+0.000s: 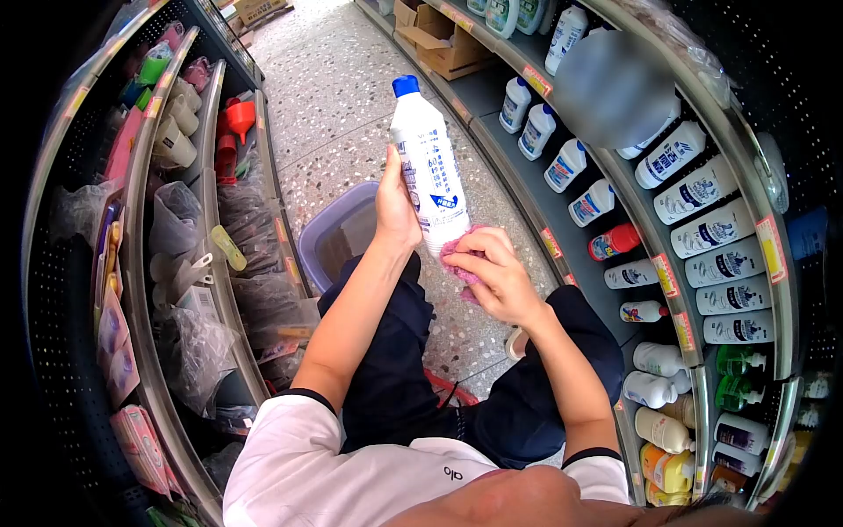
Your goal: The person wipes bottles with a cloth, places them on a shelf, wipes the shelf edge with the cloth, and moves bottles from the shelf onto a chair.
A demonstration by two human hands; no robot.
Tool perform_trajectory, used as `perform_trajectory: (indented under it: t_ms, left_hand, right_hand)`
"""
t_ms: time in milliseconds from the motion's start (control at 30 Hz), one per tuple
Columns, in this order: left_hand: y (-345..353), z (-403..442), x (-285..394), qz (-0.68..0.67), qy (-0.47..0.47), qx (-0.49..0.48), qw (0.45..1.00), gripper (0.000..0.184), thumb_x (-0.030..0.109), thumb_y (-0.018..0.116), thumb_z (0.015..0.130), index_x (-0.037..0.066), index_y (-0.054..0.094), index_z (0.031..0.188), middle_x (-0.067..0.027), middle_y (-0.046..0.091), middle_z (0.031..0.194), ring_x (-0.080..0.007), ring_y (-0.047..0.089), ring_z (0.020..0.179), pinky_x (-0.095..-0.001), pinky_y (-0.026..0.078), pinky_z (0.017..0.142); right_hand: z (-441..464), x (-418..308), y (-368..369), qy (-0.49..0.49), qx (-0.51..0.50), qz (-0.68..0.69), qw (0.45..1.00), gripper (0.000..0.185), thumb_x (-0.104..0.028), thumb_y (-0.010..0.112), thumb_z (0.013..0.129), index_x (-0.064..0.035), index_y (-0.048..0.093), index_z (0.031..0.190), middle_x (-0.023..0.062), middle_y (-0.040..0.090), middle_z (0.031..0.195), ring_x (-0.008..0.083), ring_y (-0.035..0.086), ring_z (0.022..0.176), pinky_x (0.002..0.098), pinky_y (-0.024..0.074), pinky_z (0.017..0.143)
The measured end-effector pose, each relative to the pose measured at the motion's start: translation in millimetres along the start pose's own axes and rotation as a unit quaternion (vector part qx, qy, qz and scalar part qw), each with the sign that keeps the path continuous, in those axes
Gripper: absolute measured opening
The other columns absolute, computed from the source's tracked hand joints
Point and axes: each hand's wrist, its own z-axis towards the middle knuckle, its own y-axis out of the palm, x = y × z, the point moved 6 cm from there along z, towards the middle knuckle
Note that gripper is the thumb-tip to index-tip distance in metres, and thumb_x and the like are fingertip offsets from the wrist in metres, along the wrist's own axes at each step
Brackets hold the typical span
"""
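Observation:
A white bottle with a blue cap and blue print is held up in front of me, tilted slightly, cap end away from me. My left hand is wrapped round its left side near the lower half. Bunched against the bottle's bottom end is a pink cloth, pinched in the fingers of my right hand. Below and left of the bottle, a purple basin stands on the floor, partly hidden by my left forearm and leg.
Shelves on the right hold rows of white bottles and other containers. Left shelves carry scoops, a red funnel and plastic-wrapped goods. An open cardboard box is at the far end of the right shelving. Speckled floor runs between.

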Motion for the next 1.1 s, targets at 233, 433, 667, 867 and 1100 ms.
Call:
perform_trajectory:
  t_ms: [233, 433, 667, 867, 1100]
  left_hand:
    - [-1, 2, 2, -0.007, 0.013, 0.009, 1.0, 0.058, 0.051, 0.027, 0.102, 0.007, 0.05, 0.131, -0.0144, 0.065, 0.111, -0.0262, 0.066, 0.097, -0.04, 0.056, 0.082]
    - [8, -1, 0, -0.002, -0.022, 0.022, 0.999, 0.056, 0.05, 0.027, 0.102, 0.008, 0.05, 0.131, -0.0166, 0.065, 0.111, -0.028, 0.067, 0.095, -0.0406, 0.057, 0.078]
    - [19, -13, -21, 0.029, -0.083, -0.045, 0.995, 0.065, 0.059, 0.04, 0.096, 0.005, 0.047, 0.132, -0.018, 0.064, 0.111, -0.0282, 0.067, 0.094, -0.0402, 0.058, 0.075]
    - [24, -15, -26, 0.031, -0.089, -0.05, 0.994, 0.065, 0.057, 0.049, 0.093, 0.005, 0.047, 0.131, -0.0171, 0.064, 0.111, -0.0286, 0.066, 0.095, -0.0405, 0.057, 0.076]
    - [21, -11, -17, 0.013, -0.054, -0.046, 0.997, 0.065, 0.056, 0.048, 0.094, 0.002, 0.047, 0.129, -0.0158, 0.063, 0.111, -0.0263, 0.066, 0.097, -0.0407, 0.057, 0.078]
  right_hand:
    - [-7, 34, -31, 0.088, -0.048, -0.037, 0.994, 0.031, 0.005, 0.056, 0.074, -0.0041, 0.067, 0.101, 0.0105, 0.06, 0.104, 0.0287, 0.057, 0.102, 0.0368, 0.045, 0.091]
    - [-38, 103, -62, 0.356, 0.235, 0.415, 0.804, 0.026, -0.007, 0.055, 0.091, 0.001, 0.064, 0.114, 0.0111, 0.063, 0.119, 0.02, 0.061, 0.105, 0.0336, 0.0494, 0.091]
    - [-33, 102, -64, 0.311, 0.275, 0.641, 0.646, 0.039, -0.018, 0.05, 0.096, 0.0006, 0.051, 0.13, 0.0135, 0.061, 0.125, 0.0272, 0.057, 0.116, 0.0419, 0.0421, 0.104]
    - [-32, 103, -73, 0.378, 0.063, -0.265, 0.885, 0.018, -0.011, 0.054, 0.09, -0.0013, 0.063, 0.103, 0.0205, 0.061, 0.099, 0.039, 0.061, 0.092, 0.0421, 0.0511, 0.08]
    - [-9, 55, -76, 0.224, -0.074, -0.096, 0.967, 0.027, 0.007, 0.054, 0.078, -0.0065, 0.067, 0.097, 0.0119, 0.053, 0.088, 0.0282, 0.06, 0.085, 0.039, 0.048, 0.075]
